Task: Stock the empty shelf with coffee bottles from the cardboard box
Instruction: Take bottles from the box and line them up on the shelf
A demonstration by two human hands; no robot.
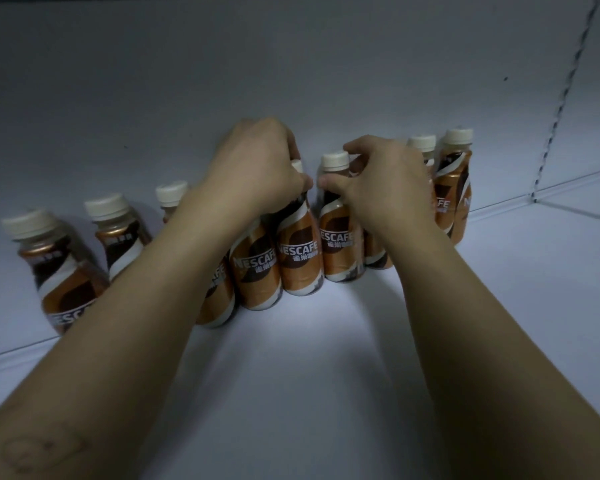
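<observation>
Several brown-and-orange coffee bottles with cream caps stand in a row along the back of the white shelf (309, 358). My left hand (257, 171) is closed over the top of one middle bottle (298, 258), hiding its cap. My right hand (385, 188) grips the neck of the bottle beside it (338, 244), whose cap shows above my thumb. More bottles stand at the far left (63, 278) and at the right end (452, 188). The cardboard box is out of view.
The shelf's white back panel (291, 81) rises right behind the bottles. A slotted upright (561, 95) runs down at the right, with another shelf section (568, 254) beyond it. Bare shelf surface lies in front of the row.
</observation>
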